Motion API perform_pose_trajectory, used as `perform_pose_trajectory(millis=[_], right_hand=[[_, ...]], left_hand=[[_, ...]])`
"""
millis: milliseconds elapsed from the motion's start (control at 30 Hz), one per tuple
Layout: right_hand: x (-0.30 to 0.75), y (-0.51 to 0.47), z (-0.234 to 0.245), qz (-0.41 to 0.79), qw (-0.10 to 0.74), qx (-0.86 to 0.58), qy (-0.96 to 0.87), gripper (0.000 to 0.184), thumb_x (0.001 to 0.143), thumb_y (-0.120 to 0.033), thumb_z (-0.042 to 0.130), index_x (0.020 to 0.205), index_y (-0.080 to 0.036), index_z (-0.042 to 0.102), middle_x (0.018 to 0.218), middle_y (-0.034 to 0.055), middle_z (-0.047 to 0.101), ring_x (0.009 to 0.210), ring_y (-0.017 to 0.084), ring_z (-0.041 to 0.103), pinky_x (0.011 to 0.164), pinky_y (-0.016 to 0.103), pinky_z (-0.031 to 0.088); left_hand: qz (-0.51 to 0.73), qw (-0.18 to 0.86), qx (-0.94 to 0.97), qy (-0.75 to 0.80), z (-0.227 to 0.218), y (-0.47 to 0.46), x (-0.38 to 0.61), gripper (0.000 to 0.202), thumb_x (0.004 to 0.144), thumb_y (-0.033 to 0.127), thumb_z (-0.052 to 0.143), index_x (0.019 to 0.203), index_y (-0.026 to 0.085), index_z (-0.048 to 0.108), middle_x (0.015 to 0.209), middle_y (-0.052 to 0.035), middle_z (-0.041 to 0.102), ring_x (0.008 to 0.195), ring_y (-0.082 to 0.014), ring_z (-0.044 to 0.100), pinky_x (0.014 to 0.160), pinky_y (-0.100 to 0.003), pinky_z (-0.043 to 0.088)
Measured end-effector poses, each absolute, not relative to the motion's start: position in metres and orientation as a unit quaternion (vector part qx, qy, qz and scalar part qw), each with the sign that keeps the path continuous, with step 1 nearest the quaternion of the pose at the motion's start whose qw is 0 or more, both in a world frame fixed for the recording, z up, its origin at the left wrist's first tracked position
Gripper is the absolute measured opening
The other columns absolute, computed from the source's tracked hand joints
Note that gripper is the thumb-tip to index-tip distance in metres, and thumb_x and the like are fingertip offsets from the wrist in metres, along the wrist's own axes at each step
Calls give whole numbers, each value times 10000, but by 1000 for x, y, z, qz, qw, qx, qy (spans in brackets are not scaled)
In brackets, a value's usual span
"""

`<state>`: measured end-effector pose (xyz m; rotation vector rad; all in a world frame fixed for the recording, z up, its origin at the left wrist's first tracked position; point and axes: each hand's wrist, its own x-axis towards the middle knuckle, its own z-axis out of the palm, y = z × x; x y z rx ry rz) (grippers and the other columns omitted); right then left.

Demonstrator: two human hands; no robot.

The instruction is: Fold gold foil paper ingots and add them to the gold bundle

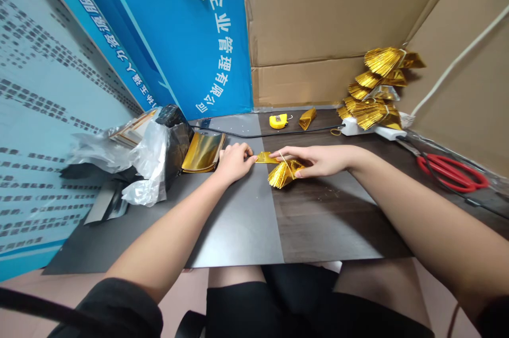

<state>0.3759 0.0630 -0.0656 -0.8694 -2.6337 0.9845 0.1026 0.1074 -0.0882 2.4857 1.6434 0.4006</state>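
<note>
My left hand (234,163) pinches the end of a narrow gold foil strip (266,157) on the tabletop. My right hand (318,161) holds a fringed gold foil tassel (284,174) at its top, with fingers reaching toward the strip. A thin pale string (287,165) crosses the tassel under my right fingers. The two hands are close together, and the strip runs between them. My fingers hide part of the strip's join with the tassel.
A stack of gold foil sheets (202,152) lies left of my hands beside crumpled plastic bags (147,160). Further back are a yellow tape measure (278,121), a folded gold piece (307,118) and a white power strip (368,127). A chain of gold tassels (374,88) rests against cardboard. Red scissors (451,172) lie at right.
</note>
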Motion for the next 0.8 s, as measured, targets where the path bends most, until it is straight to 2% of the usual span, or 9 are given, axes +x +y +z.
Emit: perform_pose_trajectory(millis=[200, 467, 600, 800], right_hand=[[375, 62, -66, 331, 113, -273, -896, 650, 981, -366, 566, 1565, -185, 344, 1599, 141, 438, 1429, 252, 498, 1143, 361, 441], [374, 58, -70, 325, 134, -263, -899, 629, 996, -340, 547, 1564, -182, 329, 1598, 159, 433, 1443, 253, 489, 1159, 392, 440], [374, 55, -71, 325, 138, -265, -897, 596, 1003, -346, 538, 1537, -158, 350, 1591, 184, 428, 1459, 256, 470, 1182, 409, 417], [375, 55, -71, 321, 134, -273, -897, 607, 1002, -349, 542, 1550, -181, 341, 1592, 159, 439, 1438, 260, 490, 1158, 415, 435]], left_hand=[[104, 28, 819, 564, -82, 99, 109, 265, 977, 425, 596, 1011, 191, 715, 1108, -102, 698, 1106, -326, 633, 923, -427, 454], [92, 20, 807, 583, -81, 93, 115, 266, 997, 395, 557, 1031, 190, 724, 1137, -109, 700, 1156, -350, 622, 979, -482, 471], [98, 23, 806, 584, -81, 92, 115, 262, 1004, 374, 542, 1019, 182, 720, 1145, -119, 702, 1163, -341, 620, 978, -462, 477], [117, 50, 805, 580, -79, 93, 116, 240, 1013, 339, 533, 984, 164, 695, 1100, -131, 734, 1110, -316, 662, 931, -400, 481]])
